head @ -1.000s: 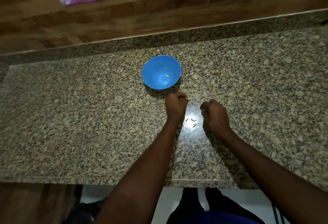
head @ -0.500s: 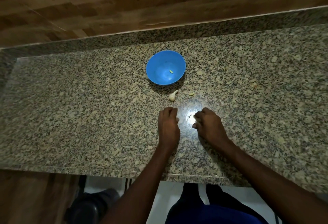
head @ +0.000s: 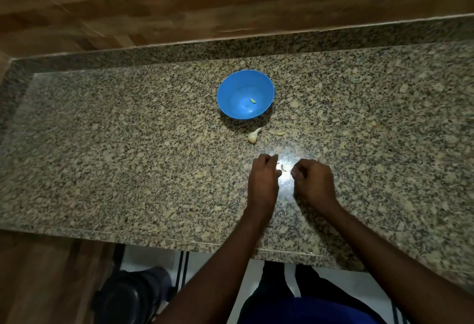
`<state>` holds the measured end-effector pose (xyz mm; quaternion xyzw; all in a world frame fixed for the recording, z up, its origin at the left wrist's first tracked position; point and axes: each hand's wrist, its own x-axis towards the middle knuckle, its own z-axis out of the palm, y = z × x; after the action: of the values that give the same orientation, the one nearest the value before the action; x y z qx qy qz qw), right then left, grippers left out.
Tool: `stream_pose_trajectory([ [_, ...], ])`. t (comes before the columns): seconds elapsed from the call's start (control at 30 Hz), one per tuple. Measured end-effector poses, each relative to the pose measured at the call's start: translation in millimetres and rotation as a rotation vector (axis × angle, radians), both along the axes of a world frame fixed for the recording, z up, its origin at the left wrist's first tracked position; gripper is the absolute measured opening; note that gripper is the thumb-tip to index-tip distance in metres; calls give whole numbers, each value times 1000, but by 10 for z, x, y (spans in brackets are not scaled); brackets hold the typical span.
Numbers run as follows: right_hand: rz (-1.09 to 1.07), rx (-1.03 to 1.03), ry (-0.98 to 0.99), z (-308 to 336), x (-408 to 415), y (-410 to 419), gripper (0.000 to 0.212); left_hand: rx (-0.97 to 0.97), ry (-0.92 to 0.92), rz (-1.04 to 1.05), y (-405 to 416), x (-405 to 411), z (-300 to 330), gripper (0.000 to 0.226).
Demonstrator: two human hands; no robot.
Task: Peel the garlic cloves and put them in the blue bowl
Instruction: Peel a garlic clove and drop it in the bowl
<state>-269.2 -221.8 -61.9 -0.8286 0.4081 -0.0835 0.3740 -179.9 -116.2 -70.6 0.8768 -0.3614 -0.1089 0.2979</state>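
Peeling is under way: your left hand (head: 264, 180) and right hand (head: 311, 182) curl their fingers, contents unclear. Next, fetch the unpeeled clove (head: 254, 136) lying mid-counter before the blue bowl (head: 245, 98).

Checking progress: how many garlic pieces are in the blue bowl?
1: a small pale piece lies inside the blue bowl, right of its centre. Nothing else shows in it.

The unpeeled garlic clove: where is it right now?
The garlic clove lies on the counter, just in front of the blue bowl, beyond both hands.
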Motion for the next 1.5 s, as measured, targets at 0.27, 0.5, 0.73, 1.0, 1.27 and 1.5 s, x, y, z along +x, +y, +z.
stream_pose_trajectory([
  [0.27, -282, 249, -70, 87, -159, -114, 18, 111, -186, -109, -185, -161, -54, 30],
  [0.5, -295, 357, -132, 146, -253, -82, 21, 13, -95, 19, 114, -97, -38, 15],
  [0.73, -276, 470, -153, 171, -233, -54, 25, -144, 136, 473, 347, 284, 20, 13],
  [1.0, -268, 514, -144, 166, -302, -87, 17, 4, 11, 196, 74, -192, 16, 14],
  [1.27, -306, 551, -134, 223, -315, -234, 20, 286, -325, 93, -380, -8, 51, 26],
  [1.5, -280, 624, -175, 253, -400, -306, 18, 86, 10, 220, -466, 70, 139, 18],
])
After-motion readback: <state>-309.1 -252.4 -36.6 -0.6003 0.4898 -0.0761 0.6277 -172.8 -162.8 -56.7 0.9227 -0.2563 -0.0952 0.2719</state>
